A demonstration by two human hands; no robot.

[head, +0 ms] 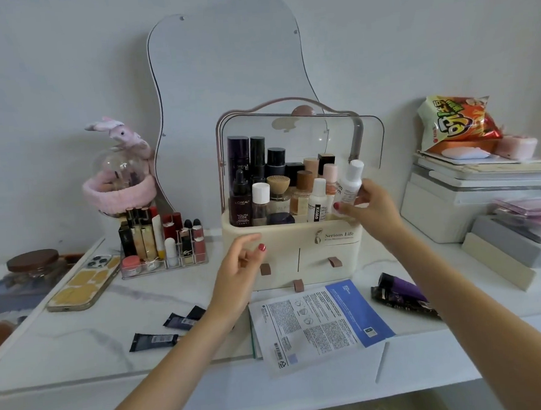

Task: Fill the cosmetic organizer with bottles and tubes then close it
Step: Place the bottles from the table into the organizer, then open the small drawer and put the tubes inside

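Observation:
The cream cosmetic organizer (pixel 271 233) stands at the table's middle, its clear lid (pixel 364 140) swung up and open. Several bottles fill its top tray, among them a dark dropper bottle (pixel 241 200). My right hand (pixel 370 204) grips a white bottle (pixel 351 183) at the tray's right end, its base down inside the rim. My left hand (pixel 241 271) hovers open in front of the organizer's left drawer, holding nothing. Dark tubes (pixel 153 339) lie on the table at the left, and a purple tube (pixel 400 291) lies at the right.
A mask sachet (pixel 315 320) lies flat before the organizer. A lipstick rack (pixel 163 241), a phone (pixel 85 281) and a brown-lidded jar (pixel 33 263) sit to the left. A mirror (pixel 227 63) leans on the wall. White boxes and a snack bag (pixel 455 121) are stacked at the right.

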